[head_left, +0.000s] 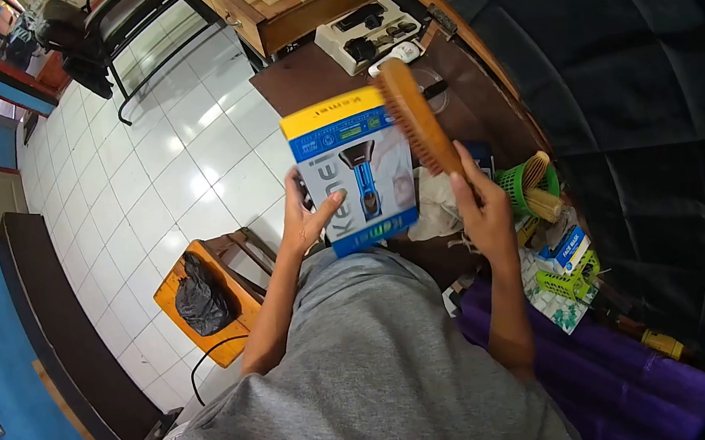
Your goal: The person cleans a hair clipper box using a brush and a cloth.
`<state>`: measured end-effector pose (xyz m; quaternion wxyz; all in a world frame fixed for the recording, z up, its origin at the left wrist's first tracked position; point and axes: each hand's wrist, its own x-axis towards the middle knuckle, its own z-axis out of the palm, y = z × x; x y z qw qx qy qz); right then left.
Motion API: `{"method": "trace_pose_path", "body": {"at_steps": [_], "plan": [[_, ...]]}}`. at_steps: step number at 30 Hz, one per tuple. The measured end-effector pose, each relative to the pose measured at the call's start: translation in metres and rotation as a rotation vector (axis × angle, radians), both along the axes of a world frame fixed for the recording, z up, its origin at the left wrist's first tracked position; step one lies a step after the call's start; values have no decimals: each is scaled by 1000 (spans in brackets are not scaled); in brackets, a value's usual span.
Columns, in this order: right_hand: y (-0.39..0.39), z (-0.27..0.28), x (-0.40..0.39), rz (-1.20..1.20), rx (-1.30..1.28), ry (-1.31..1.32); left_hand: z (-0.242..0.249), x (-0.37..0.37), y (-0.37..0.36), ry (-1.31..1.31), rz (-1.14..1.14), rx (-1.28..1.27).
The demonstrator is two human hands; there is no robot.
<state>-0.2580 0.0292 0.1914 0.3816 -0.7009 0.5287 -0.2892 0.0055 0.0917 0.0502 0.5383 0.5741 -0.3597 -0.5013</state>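
My left hand (310, 215) grips a blue, white and yellow Kemei box (355, 171) by its left side, thumb across the front. A hair clipper is pictured on that front. In my right hand (485, 208) is a wooden brush (414, 116), held by its lower end and tilted, bristles facing left. The bristles overlap the box's right edge in this view. Beyond the brush, a tray (369, 33) with a black clipper and attachments lies on the brown surface (300, 77), close to a white device (396, 58).
A green basket (528, 190) with combs or brushes stands right of my right hand. Below it are a face mask box (566, 250) and a light green basket (571, 279). At left, a black plastic bag (202, 298) sits on an orange stool (169, 286). Purple cloth (600, 374) lies lower right.
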Motion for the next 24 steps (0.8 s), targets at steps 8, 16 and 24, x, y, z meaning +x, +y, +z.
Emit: {"method": "trace_pose_path", "body": {"at_steps": [8, 16, 24], "plan": [[33, 28, 22, 320, -222, 68, -20, 13, -12, -554, 39, -408], [22, 15, -6, -40, -225, 32, -22, 5, 15, -778, -34, -296], [27, -1, 0, 65, -121, 152, -25, -1, 1, -471, 1, -203]]}}
